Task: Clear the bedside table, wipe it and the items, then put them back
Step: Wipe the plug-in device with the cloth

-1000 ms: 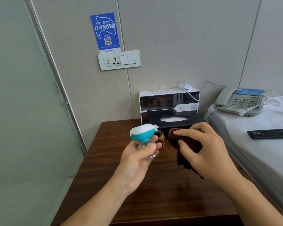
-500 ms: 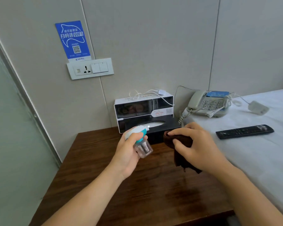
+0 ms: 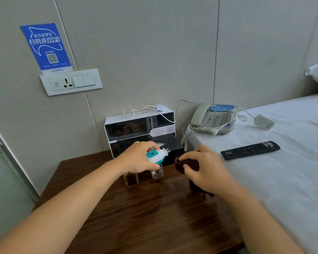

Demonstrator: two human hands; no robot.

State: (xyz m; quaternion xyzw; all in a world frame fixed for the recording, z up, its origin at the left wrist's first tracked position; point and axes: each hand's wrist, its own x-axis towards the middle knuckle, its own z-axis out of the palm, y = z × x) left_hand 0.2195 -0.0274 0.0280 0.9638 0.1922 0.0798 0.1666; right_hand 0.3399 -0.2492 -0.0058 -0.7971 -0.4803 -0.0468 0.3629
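My left hand [image 3: 138,157] grips a plug-in mosquito repeller [image 3: 155,156] by its teal and white top; its clear bottle hangs low over the dark wooden bedside table [image 3: 136,217]. A small amber glass bottle [image 3: 130,179] stands on the table just under that hand. My right hand [image 3: 207,171] holds a bunched dark brown cloth [image 3: 182,165] beside the repeller, its tail hanging down to the table. A black tissue box and white organiser box [image 3: 136,129] with a white cable on top stand at the table's back.
To the right lies a bed with a white sheet [image 3: 283,180] carrying a beige telephone [image 3: 213,120], a black remote control [image 3: 250,150] and a white adapter [image 3: 263,121]. A wall socket panel [image 3: 71,82] sits under a blue WiFi sign [image 3: 45,46]. A glass partition stands at left.
My left hand has turned over and lowered the repeller from raised in front of me towards the table by the amber bottle. The right hand stays on the cloth. My view shifted right.
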